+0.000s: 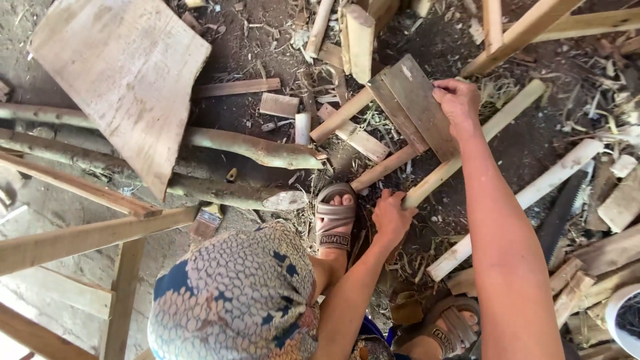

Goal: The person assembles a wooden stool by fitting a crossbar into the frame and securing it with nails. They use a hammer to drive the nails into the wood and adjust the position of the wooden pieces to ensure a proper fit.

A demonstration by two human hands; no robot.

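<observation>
Wooden stick [467, 157], pale and squared, lies diagonally on the dirt floor [233, 40]; it serves as landmark. Left hand [392, 215] is clenched around the stick's lower end. Right hand [457, 101] sits just above the stick's middle, fingers gripping the upper corner of a flat grey board [412, 107]. Board touches the stick and leans tilted across it. Sandalled foot [335, 220] is just left of the stick's lower end. Hand saw [559, 215] lies right of the stick, well apart. Wood scraps surround it.
</observation>
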